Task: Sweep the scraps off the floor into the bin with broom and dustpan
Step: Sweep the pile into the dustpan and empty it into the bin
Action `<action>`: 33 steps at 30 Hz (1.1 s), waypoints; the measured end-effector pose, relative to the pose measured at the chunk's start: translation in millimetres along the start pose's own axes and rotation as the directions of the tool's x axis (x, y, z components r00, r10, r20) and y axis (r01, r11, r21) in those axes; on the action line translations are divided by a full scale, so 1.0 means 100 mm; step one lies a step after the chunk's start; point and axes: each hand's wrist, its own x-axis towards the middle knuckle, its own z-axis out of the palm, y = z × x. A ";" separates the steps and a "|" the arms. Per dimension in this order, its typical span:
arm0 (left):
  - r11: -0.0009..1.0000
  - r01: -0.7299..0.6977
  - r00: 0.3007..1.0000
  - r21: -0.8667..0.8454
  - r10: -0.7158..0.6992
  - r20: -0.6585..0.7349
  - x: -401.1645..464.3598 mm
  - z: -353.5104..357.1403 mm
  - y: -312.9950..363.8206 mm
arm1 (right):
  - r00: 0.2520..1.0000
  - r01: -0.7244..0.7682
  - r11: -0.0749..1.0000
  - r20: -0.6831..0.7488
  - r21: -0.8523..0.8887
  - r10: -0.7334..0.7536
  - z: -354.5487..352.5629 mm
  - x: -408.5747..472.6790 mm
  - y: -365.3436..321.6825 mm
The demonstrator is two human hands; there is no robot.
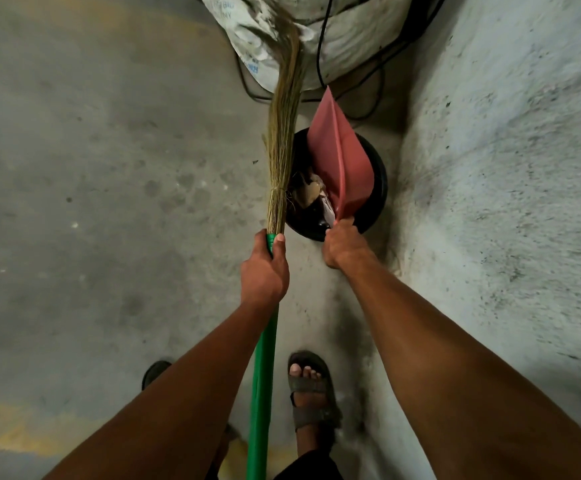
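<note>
Your left hand grips the broom at the top of its green handle — bristles pointing away, beside the bin. Your right hand holds the red dustpan, tipped over the black bin — scraps inside.

The light is dim and soft, with no bright spots or glare. The wall looks paler than the grey floor, and a dark shadow sits by the foot. Straight lines bend near the edges, and the corners look a little fuzzy.
</note>
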 end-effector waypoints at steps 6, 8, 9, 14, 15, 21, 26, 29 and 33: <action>1.000 0.005 1.000 0.023 -0.005 0.006 -0.02 -0.04 0.02 | 0.997 -0.083 0.989 0.011 0.119 0.083 -0.08 -0.13 0.00; 1.000 0.010 1.000 0.011 -0.010 0.018 -0.06 -0.08 0.05 | 0.998 -0.040 0.995 -0.042 0.093 0.044 -0.15 -0.30 0.08; 1.000 0.012 1.000 0.001 -0.012 0.023 -0.09 -0.11 0.07 | 0.998 -0.024 0.996 -0.063 0.080 0.029 -0.19 -0.42 0.11; 1.000 0.028 0.999 -0.014 -0.028 0.025 -0.19 -0.18 0.14 | 0.970 0.041 0.999 -0.240 0.032 -0.032 -0.31 -0.99 0.24; 0.999 0.037 0.999 -0.022 -0.037 0.024 -0.20 -0.19 0.15 | 0.961 0.050 0.998 -0.274 0.031 -0.039 -0.33 -1.08 0.25; 0.996 0.077 0.997 -0.045 -0.077 0.010 -0.23 -0.20 0.14 | 0.931 0.081 0.980 -0.364 0.180 -0.010 -0.40 -1.62 0.07; 0.997 0.060 0.998 -0.047 -0.060 0.005 -0.21 -0.20 0.07 | 0.970 0.064 0.978 -0.244 0.198 -0.014 -0.25 -1.52 -0.04; 0.997 0.047 0.999 -0.054 -0.047 -0.001 -0.18 -0.20 0.01 | 0.981 0.038 0.979 -0.195 0.198 0.001 -0.19 -1.26 -0.10; 0.997 0.050 0.999 -0.057 -0.050 -0.008 -0.14 -0.17 -0.04 | 0.986 0.032 0.989 -0.166 0.146 -0.007 -0.13 -0.92 -0.24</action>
